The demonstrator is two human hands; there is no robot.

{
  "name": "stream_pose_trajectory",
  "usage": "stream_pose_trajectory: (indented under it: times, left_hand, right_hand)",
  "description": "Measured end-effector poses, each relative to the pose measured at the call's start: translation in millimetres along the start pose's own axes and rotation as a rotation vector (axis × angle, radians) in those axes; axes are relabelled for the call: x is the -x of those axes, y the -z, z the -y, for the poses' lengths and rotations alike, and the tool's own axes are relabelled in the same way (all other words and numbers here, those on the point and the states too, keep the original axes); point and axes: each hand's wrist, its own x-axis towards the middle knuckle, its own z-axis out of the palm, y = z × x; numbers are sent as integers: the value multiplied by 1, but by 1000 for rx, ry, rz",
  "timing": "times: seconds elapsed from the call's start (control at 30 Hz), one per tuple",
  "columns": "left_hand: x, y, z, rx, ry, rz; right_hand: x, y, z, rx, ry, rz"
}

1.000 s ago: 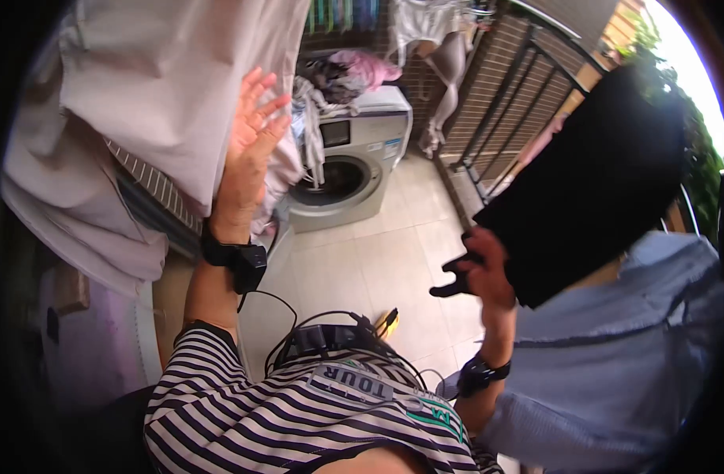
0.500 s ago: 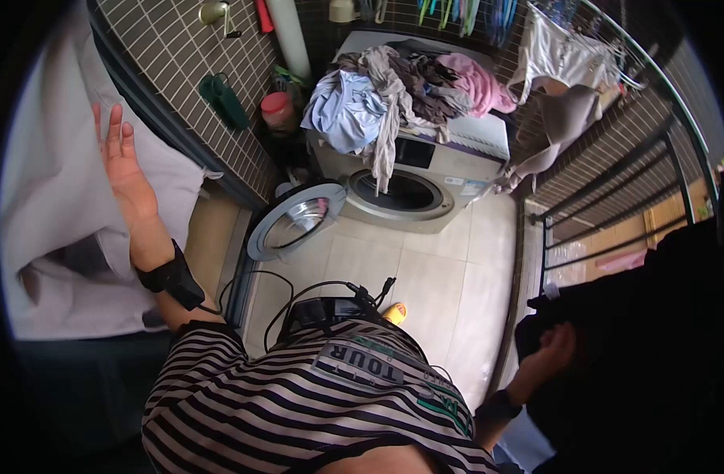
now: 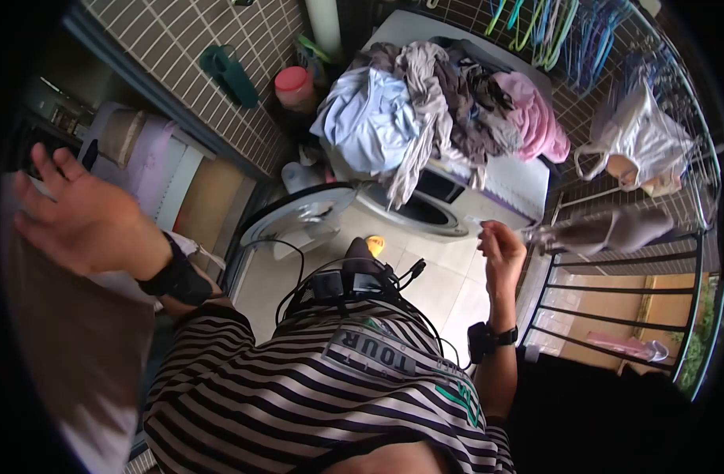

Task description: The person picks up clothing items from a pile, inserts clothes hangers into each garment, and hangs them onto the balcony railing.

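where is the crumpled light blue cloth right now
In the head view, the crumpled light blue cloth lies on the silver washing machine, toward its left side, just left of a long greyish cloth.

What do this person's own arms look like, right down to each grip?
The short sleeves have black and pale stripes. The left wristband is black and broad; the right wristband is black with a boxy module. Neither the left grip nor the right grip wears a glove. Black cables loop near the waist.
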Motion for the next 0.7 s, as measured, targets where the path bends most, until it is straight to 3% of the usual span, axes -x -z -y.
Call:
stream_pose_trajectory:
  times: [0.03, 0.13, 0.23, 0.33, 0.4, 0.5, 0.6, 0.63, 0.7]
  left_hand:
    - [14, -16, 27, -243, -85, -65]
    - [44, -31, 106, -442, 59, 47]
    - [73, -47, 173, -335, 351, 0]
    - [99, -38, 233, -250, 670, 150]
    - [129, -42, 259, -251, 947, 374]
    - [181, -51, 277, -254, 1061, 793]
    - [212, -68, 276, -212, 1025, 1042]
    - [217, -74, 275, -182, 1041, 1081]
    - [226, -79, 272, -177, 1045, 1218]
  right_hand:
    - [-24, -13, 7, 98, 43, 33]
    - [-92, -53, 11, 268, 127, 65]
    - [-157, -94, 34, 585, 339, 98]
    - [-211, -130, 22, 814, 489, 41]
    - [-228, -149, 13, 1053, 406, -32]
    - [-250, -156, -5, 1045, 318, -13]
    - [-260, -132, 3, 486, 211, 49]
    - [-257, -129, 16, 58, 104, 66]
    - [-243, -110, 48, -447, -86, 66]
